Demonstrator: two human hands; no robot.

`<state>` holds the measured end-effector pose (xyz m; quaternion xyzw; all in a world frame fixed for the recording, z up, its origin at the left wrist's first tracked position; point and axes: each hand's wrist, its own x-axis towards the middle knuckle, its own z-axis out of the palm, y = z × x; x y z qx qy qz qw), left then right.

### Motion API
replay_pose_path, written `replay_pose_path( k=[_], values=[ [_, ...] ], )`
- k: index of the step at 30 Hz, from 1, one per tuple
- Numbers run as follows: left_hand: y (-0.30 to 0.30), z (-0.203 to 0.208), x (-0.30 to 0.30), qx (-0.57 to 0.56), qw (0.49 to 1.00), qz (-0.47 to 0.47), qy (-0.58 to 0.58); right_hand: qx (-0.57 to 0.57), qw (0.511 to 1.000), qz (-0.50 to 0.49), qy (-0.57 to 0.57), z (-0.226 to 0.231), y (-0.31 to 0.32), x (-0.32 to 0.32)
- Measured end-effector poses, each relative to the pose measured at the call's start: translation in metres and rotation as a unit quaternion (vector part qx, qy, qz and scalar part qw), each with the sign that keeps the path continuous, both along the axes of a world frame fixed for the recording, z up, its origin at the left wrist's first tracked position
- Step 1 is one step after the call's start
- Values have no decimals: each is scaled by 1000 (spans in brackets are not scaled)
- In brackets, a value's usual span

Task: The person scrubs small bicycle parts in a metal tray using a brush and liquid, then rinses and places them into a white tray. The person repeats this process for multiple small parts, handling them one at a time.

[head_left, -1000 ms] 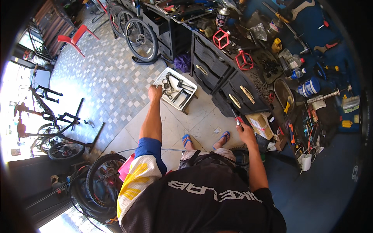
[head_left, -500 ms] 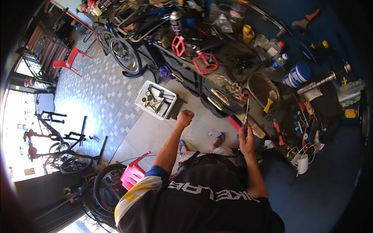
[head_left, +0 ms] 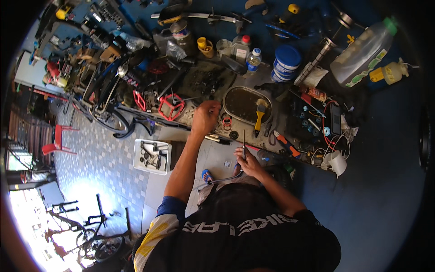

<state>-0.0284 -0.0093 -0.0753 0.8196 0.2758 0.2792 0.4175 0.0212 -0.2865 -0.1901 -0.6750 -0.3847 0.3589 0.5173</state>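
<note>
Over the near edge of the cluttered workbench (head_left: 276, 141), my left hand (head_left: 206, 119) is closed, its fingertips down by the scattered small grey bits; whatever it may hold is hidden. It lies between a red bike pedal (head_left: 171, 107) and a red ring (head_left: 227, 122). My right hand (head_left: 250, 163) is closer to my body, wrapped round a slim tool with a thin metal shaft, perhaps a screwdriver (head_left: 244, 147), pointing away from me. Ahead of it are a small black round part (head_left: 234, 135) and an oval metal pan (head_left: 226, 100) of dark liquid with a yellow-handled brush (head_left: 258, 121).
A white bin (head_left: 168, 158) of metal parts stands left, below bench height. Bottles, a blue-and-white tub (head_left: 286, 62) and a large clear jug (head_left: 362, 56) line the bench's back. An orange-handled tool (head_left: 287, 143) and tangled wires (head_left: 333, 143) lie right. A red chair (head_left: 59, 140) is far left.
The view has turned toward the bench. My left hand has reached forward from above the floor to the bench edge. My right hand, still gripping the slim tool, is nearer my left.
</note>
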Motion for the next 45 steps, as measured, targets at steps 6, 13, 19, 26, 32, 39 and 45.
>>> replay_pose_path(
  k=[6,13,19,26,32,39,45],
  values=[
    [11,-13,33,74,985,-142,56,-1,967,-193,166,-9,41,-34],
    [16,-31,85,149,903,-297,273,5,958,-247,145,-55,48,-39],
    [20,-40,120,204,864,-361,286,-112,973,-204,-3,-41,42,-24],
    [26,-51,113,127,947,-285,78,-353,923,-39,-148,-16,22,-10],
    [23,-31,95,-611,781,-105,-77,-388,909,19,-152,107,-20,57],
    [5,-38,91,-593,792,-106,-99,-200,896,-18,-395,114,28,123],
    [-4,-42,91,-563,817,-87,-85,-155,857,98,-482,102,51,162]
  ],
)
